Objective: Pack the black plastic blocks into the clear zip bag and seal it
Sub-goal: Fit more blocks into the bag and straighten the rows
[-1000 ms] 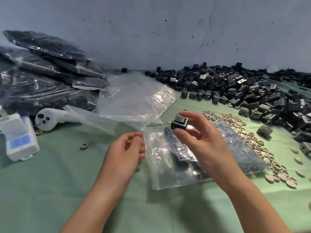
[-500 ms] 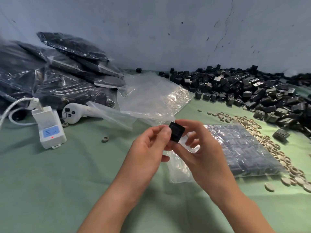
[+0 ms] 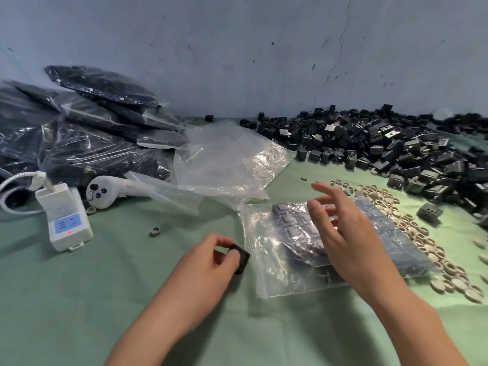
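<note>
Containers. A clear zip bag (image 3: 277, 276) lies flat on the green bench (image 3: 79, 299), centre right of the frame. It holds black blocks (image 3: 287, 228) laid in rows that fill its right-hand part. The left-hand end is bare film. Whether its seal is open or closed cannot be told.

Loose empty bags (image 3: 229, 159) lie above centre. A heap of filled bags (image 3: 92, 133) occupies the upper left. Their contents are dark and cannot be made out through the glare.

Grips. The left grip (image 3: 208, 265) pinches one block (image 3: 242, 258) between thumb and fingers, just beside the zip bag's left edge and low over the bench. Whether that block touches the cloth cannot be told. The right grip (image 3: 346, 233) holds nothing. Its fingers are spread and nearly straight over the middle of the zip bag, and contact with the film cannot be confirmed.

Stock. A pile (image 3: 383, 149) of loose blocks fills the upper right. Tan rings (image 3: 412, 225) lie between the pile and the zip bag, along the bag's right edge.

Hidden or cut off. The right grip covers the middle rows in the zip bag. The pile runs out of the right edge, and the heap out of the left edge. A white controller (image 3: 105, 191) is partly under film. A white socket box (image 3: 66, 220) shows a blue label, and its cable (image 3: 10, 186) leaves the frame at left.
</note>
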`<state>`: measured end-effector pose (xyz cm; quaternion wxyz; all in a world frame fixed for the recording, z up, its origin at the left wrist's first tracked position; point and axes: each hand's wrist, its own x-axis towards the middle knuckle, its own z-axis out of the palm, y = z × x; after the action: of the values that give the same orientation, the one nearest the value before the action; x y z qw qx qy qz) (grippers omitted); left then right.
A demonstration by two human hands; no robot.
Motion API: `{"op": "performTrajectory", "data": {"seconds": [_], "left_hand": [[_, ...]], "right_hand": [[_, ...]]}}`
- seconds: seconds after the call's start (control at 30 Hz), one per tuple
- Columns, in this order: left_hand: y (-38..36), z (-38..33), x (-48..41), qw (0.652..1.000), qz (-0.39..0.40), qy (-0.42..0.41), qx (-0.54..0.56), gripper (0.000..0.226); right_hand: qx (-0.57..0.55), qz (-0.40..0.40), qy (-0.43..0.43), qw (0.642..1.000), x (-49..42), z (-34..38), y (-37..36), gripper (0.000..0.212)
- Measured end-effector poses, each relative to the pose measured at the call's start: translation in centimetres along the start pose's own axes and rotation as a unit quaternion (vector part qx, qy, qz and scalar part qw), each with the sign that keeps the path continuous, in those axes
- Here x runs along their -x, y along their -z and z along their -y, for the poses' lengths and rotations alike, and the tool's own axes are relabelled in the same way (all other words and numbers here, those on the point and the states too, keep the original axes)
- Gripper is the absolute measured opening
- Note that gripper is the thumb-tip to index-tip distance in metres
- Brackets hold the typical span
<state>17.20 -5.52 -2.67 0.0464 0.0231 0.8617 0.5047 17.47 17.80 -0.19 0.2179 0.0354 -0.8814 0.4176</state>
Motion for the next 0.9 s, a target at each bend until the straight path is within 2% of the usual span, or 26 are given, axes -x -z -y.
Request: {"op": "performTrajectory", "data": {"seconds": [0.1, 0.3, 0.4, 0.57, 0.7, 0.77, 0.9], "left_hand": [[-0.6, -0.6, 0.3, 0.996, 0.046, -0.055, -0.054, 0.015], [-1.4, -1.3, 0.1, 0.985, 0.057, -0.119, -0.109, 0.012], [-1.7, -1.4, 0.1, 0.984, 0.07, -0.114, -0.116, 0.019], [-2.3, -2.0, 0.0, 0.993, 0.051, -0.105, -0.015, 0.024], [-3.7, -2.1, 0.0, 0.989, 0.063, -0.094, -0.1, 0.019], [-4.2, -2.3, -0.1, 0.988, 0.06, -0.092, -0.109, 0.013], [-4.5, -2.7, -0.2, 0.988, 0.063, -0.084, -0.115, 0.016]], "right_hand": [[-0.019, -0.002, -0.025, 0.999, -0.3, -0.3, 0.2, 0.054], [-0.013, 0.007, -0.032, 0.999, -0.7, -1.0, 0.5, 0.06], [0.005, 0.018, -0.035, 0.999, -0.8, -1.4, 0.6, 0.062], [0.02, 0.017, -0.035, 0.999, -1.0, -1.7, 1.0, 0.065], [0.03, 0.02, -0.039, 0.999, -1.1, -1.8, 1.3, 0.063], [0.037, 0.022, -0.041, 0.998, -1.0, -1.9, 1.4, 0.063], [0.056, 0.029, -0.045, 0.997, -0.9, -2.2, 1.6, 0.065]]}}
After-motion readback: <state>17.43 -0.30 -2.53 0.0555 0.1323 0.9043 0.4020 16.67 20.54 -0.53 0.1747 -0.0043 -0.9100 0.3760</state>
